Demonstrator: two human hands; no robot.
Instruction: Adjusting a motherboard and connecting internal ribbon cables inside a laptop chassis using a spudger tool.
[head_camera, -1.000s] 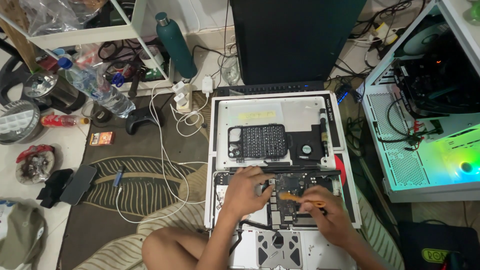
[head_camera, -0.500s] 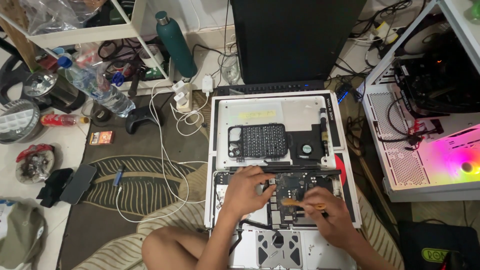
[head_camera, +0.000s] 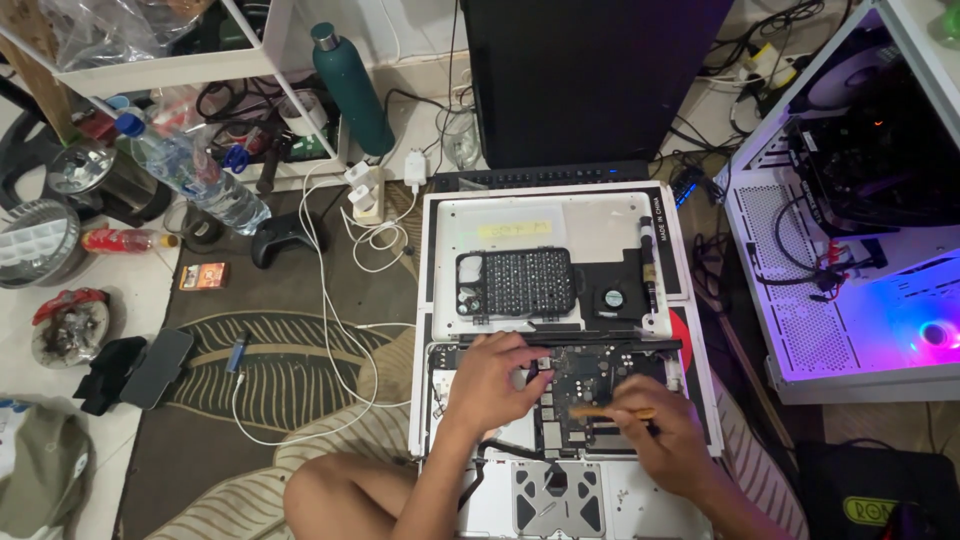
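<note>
1. Since the earlier frames little has shifted: both hands stay over the opened laptop (head_camera: 560, 440), the right one a touch further left along the board, and the glow in the white computer case (head_camera: 850, 300) has gone from green through pink to blue-violet.
2. Left hand (head_camera: 492, 385): palm down on the left part of the dark logic board (head_camera: 590, 385), fingers curled, tips pressing at a component near the board's upper edge. Nothing seen held in it; mostly closed, bracing.
3. Right hand (head_camera: 668, 445): fingers closed round a wooden-handled brush (head_camera: 605, 411).
4. Brush long axis runs nearly level, left to right across the view. Working end points left, toward the left hand; handle end is buried in the right fist. Tip lies over the middle of the board; whether it touches cannot be told.
5. Laptop sits bottom side up on a white mat (head_camera: 690, 400), trackpad underside (head_camera: 558, 497) nearest the person, between bare knees.
6. Removed bottom cover (head_camera: 550, 225) lies just beyond the laptop. On it: a black screwdriver bit case (head_camera: 517, 284), a small fan (head_camera: 612, 298) and a black driver (head_camera: 648, 262) lying lengthwise front to back.
7. Teal bottle (head_camera: 352, 88) stands upright far left of the dark monitor (head_camera: 590, 80).
</note>
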